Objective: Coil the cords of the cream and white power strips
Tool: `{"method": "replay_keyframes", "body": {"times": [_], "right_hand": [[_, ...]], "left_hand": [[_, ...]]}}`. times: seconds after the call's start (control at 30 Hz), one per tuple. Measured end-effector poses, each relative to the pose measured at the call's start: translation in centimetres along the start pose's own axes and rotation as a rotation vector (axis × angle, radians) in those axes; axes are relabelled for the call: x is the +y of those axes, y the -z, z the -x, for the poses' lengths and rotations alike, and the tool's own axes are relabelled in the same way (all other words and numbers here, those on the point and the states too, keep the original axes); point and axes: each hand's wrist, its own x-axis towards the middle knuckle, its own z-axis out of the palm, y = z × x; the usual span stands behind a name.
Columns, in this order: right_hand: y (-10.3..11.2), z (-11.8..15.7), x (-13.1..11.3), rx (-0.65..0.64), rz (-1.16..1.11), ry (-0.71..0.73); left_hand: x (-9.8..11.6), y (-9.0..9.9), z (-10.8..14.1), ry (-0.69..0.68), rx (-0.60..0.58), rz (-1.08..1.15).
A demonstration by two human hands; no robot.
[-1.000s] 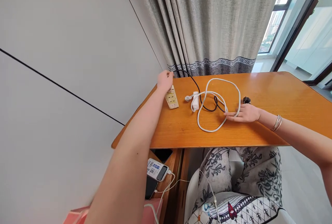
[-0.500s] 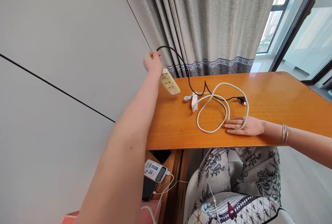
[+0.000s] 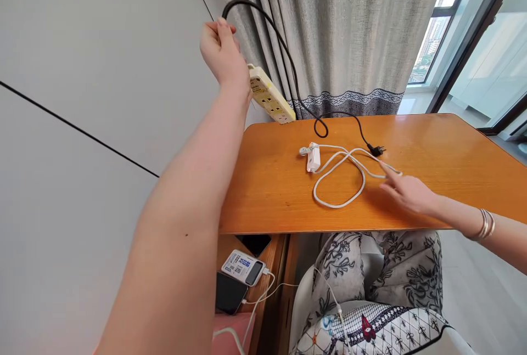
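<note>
My left hand [image 3: 220, 39] is raised above the table's left end, its fingers closed around a black power cord [image 3: 284, 42]. A yellowed white power strip [image 3: 272, 100] hangs tilted below that hand, partly hidden by my wrist. The cord arcs over to the table and ends in a black plug [image 3: 376, 150]. My right hand [image 3: 405, 193] is low over the table with its index finger stretched out, close to a white cable [image 3: 358, 196]; whether it touches the cable I cannot tell. This cable lies in loose loops beside a small white power strip [image 3: 313, 158] and a white plug [image 3: 303, 151].
The wooden table [image 3: 453, 152] reaches to the grey curtain [image 3: 349, 26] behind it. A grey panel [image 3: 82, 42] borders the left side. Below the table edge, a white power bank [image 3: 242, 267] and a dark phone [image 3: 230, 292] with charging cables lie on a wooden surface.
My left hand has risen and moved left, lifting the yellowed strip and drawing the black cord up. The black plug has shifted left. My right hand has come off the table, and the white loops have flattened.
</note>
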Motion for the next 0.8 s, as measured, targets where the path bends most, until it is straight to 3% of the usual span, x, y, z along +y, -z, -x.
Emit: {"method": "replay_keyframes", "body": {"times": [0.03, 0.1, 0.17, 0.2, 0.3, 0.4, 0.5, 0.57, 0.67, 0.73, 0.8], "right_hand": [[0.7, -1.0, 0.9, -0.027, -0.065, -0.087], [2.3, -3.0, 2.9, -0.157, -0.157, -0.263], [4.0, -4.8, 4.5, -0.296, -0.112, -0.397], [4.7, -5.4, 4.8, -0.289, -0.052, -0.43], [6.1, -6.9, 3.2, 0.003, -0.047, -0.298], [6.4, -8.7, -1.4, 0.259, -0.404, 0.04], [6.9, -11.6, -5.9, 0.43, -0.749, 0.194], [7.7, -13.5, -7.7, 0.412, -0.971, 0.219], [9.5, -15.2, -7.7, 0.18, -1.13, 0.167], [10.7, -15.2, -5.9, 0.117, -1.056, 0.09], [11.9, -14.6, -3.2, 0.16, -0.835, -0.014]], "left_hand": [[1.6, -0.4, 1.1, 0.075, 0.044, 0.049], [4.3, -1.1, 3.2, 0.143, 0.018, 0.136], [6.2, -1.6, 5.0, 0.179, -0.036, 0.181], [6.8, -1.8, 5.7, 0.184, -0.067, 0.197], [7.5, -2.4, 7.1, 0.177, -0.174, 0.22], [8.1, -3.0, 8.3, 0.143, -0.293, 0.216], [8.8, -3.5, 9.9, 0.146, -0.413, 0.223], [8.9, -3.5, 10.8, 0.192, -0.496, 0.234], [7.9, -2.6, 11.2, 0.273, -0.529, 0.218], [6.4, -1.2, 10.8, 0.315, -0.493, 0.174], [4.4, 0.5, 10.0, 0.346, -0.463, 0.128]]}}
